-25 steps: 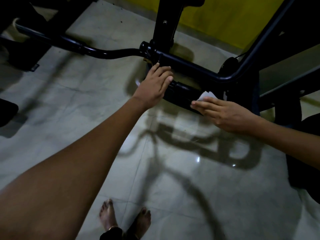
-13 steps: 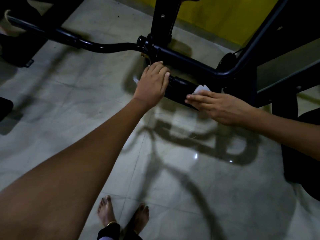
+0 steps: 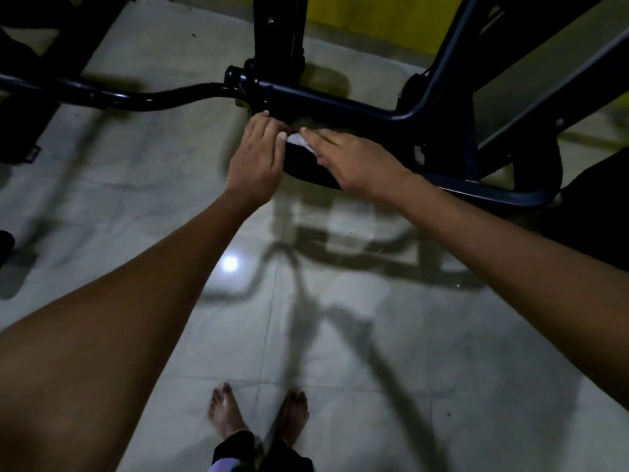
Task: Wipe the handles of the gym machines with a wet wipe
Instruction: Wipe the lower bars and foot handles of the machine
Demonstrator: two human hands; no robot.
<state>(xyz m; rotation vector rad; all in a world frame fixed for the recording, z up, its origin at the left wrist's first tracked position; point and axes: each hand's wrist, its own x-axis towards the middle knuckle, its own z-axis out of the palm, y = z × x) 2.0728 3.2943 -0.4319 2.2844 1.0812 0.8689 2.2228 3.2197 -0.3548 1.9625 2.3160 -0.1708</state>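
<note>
A black padded handle (image 3: 308, 170) hangs low on the dark gym machine frame (image 3: 343, 109). My left hand (image 3: 257, 158) grips the handle's left end, fingers curled over its top. My right hand (image 3: 354, 161) lies over the handle just to the right and holds a white wet wipe (image 3: 299, 140) against it. Only a small corner of the wipe shows between the two hands. The fingertips of both hands nearly touch.
A curved black bar (image 3: 163, 98) runs off to the left from the machine's central post (image 3: 277, 35). More frame tubes (image 3: 452, 56) and a dark roller (image 3: 537, 158) stand at right. The floor is pale tile (image 3: 136, 206); my bare feet (image 3: 258, 410) stand below, with a yellow wall (image 3: 374, 11) behind.
My right hand has slid left along the handle with the wipe, closing the gap to my left hand. My left hand has stayed on the handle's end.
</note>
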